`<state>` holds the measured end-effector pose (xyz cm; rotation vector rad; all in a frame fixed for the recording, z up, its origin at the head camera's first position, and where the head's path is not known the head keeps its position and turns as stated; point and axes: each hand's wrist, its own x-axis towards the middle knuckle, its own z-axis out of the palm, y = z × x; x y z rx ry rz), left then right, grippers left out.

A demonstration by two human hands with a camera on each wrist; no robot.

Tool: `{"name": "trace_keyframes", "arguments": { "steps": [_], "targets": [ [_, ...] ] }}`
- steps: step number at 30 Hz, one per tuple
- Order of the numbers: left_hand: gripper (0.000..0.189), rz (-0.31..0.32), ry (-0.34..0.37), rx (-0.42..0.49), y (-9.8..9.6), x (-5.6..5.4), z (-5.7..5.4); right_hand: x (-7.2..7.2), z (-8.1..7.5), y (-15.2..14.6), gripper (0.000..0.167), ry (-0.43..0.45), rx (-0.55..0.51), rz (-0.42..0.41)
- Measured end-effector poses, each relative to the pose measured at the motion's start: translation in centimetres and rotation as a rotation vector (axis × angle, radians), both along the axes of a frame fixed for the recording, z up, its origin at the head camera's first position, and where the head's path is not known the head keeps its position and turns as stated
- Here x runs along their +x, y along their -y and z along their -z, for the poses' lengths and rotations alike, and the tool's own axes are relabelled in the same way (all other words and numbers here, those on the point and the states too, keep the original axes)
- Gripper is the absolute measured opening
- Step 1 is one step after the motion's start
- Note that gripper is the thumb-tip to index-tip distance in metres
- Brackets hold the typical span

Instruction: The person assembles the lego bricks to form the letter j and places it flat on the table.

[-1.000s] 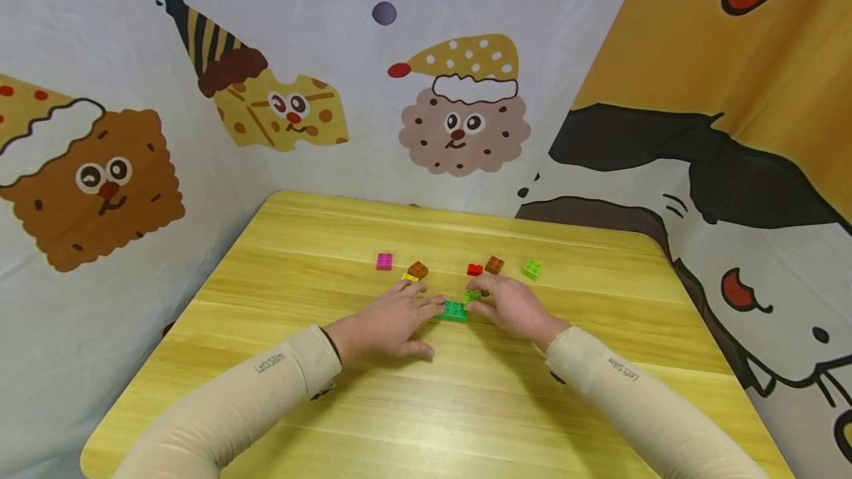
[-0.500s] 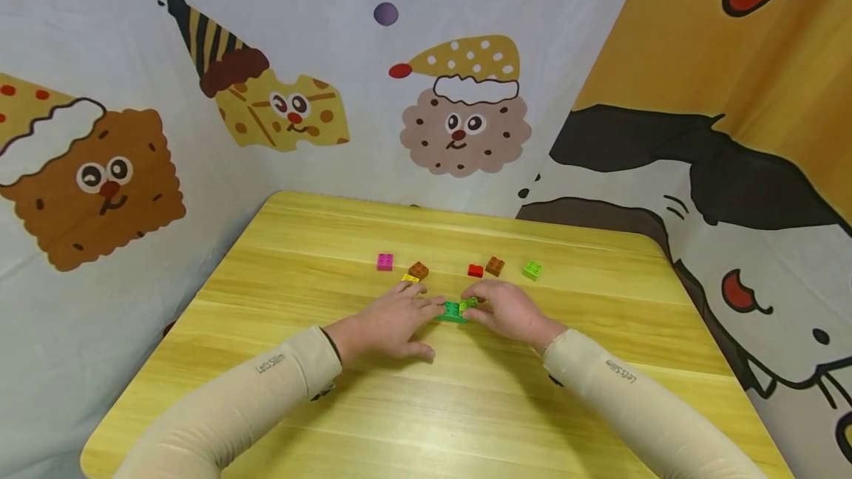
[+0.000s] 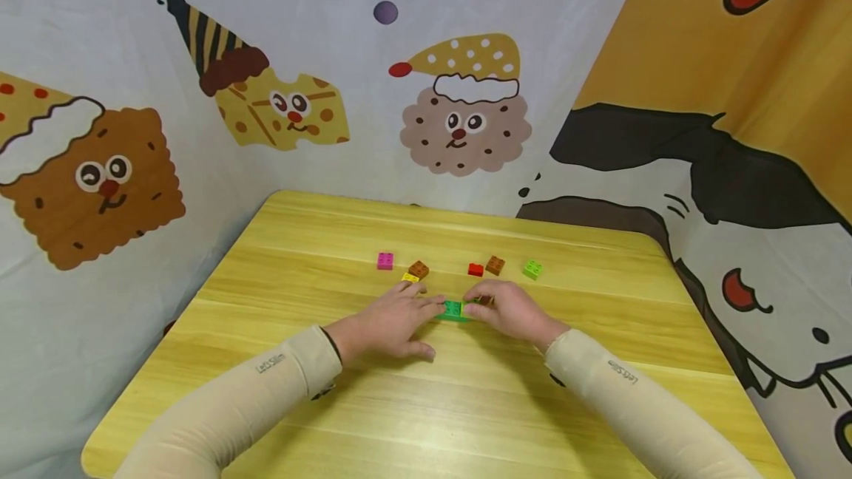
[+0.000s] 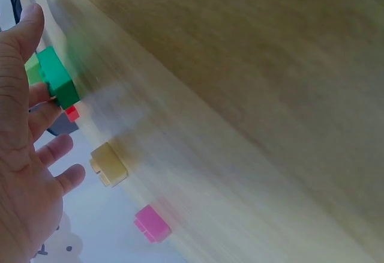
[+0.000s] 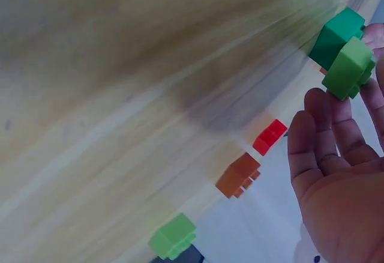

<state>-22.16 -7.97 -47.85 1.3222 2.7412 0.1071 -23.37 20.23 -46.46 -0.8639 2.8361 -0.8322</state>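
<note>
In the middle of the table lies a long green brick, its studs facing up. My left hand touches its left end with extended fingertips, the thumb held away on the table side. My right hand pinches a light green brick between thumb and fingers at the right end of the green brick. Those fingers cover most of the light green brick in the head view. From the right wrist, it overlaps the green brick's end and sits slightly tilted against it.
Behind the hands, a pink brick, a brown brick and a yellow brick stand on the left. A red brick, another brown brick and a second light green brick stand on the right.
The right hand has brought the light green brick slightly down and over the green brick's right end, and its fingers now hide more of it. The left hand stays in place.
</note>
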Motion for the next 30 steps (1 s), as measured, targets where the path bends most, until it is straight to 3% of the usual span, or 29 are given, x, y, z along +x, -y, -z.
{"name": "trace_keyframes", "arguments": {
  "steps": [4, 7, 12, 16, 21, 30],
  "targets": [
    [0.091, -0.004, 0.006, 0.004, 0.0, 0.0, 0.1, -0.3, 0.2, 0.1, 0.011, 0.127, -0.085, 0.063],
    [0.091, -0.003, 0.005, 0.006, 0.0, 0.0, 0.2, -0.8, 0.3, 0.0, 0.014, 0.304, -0.174, 0.131],
    [0.091, 0.000, 0.001, 0.009, -0.1, 0.0, 0.1, -1.7, 0.4, -0.4, 0.045, 0.672, -0.326, 0.225],
    [0.091, 0.002, 0.002, 0.018, -0.1, 0.0, 0.1, -2.2, 0.6, -0.8, 0.061, 0.850, -0.371, 0.226],
    [0.091, 0.003, -0.007, 0.017, -0.1, -0.1, 0.2, -2.4, 0.7, -0.8, 0.059, 0.930, -0.429, 0.211],
    [0.092, 0.004, -0.015, 0.018, -0.1, -0.1, 0.5, -2.4, 1.3, -0.9, 0.053, 0.925, -0.442, 0.202]
  ]
}}
